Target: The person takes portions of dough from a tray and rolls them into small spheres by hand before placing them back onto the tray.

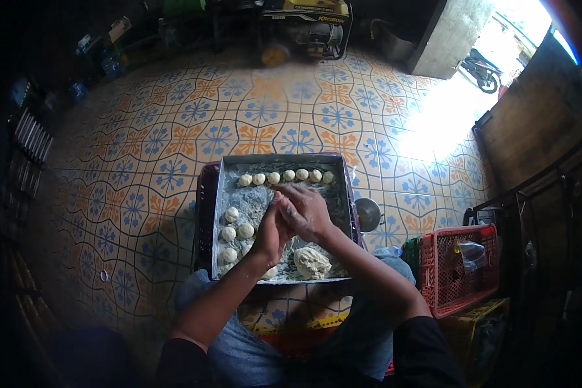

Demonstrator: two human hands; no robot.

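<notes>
Dough lump [312, 263]: bodyward of grip, between forearms [362, 262].
Left hand [273, 236], right hand [306, 210] pressed together; contents hidden, cannot tell.

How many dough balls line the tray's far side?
7. The dough balls run left to right across the floured tray, beyond the right hand; none in that row looks hidden. More balls lie nearer, some partly behind the left forearm.

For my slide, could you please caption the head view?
Left hand and right hand meet over a tray of dough balls and a larger lump.
</notes>
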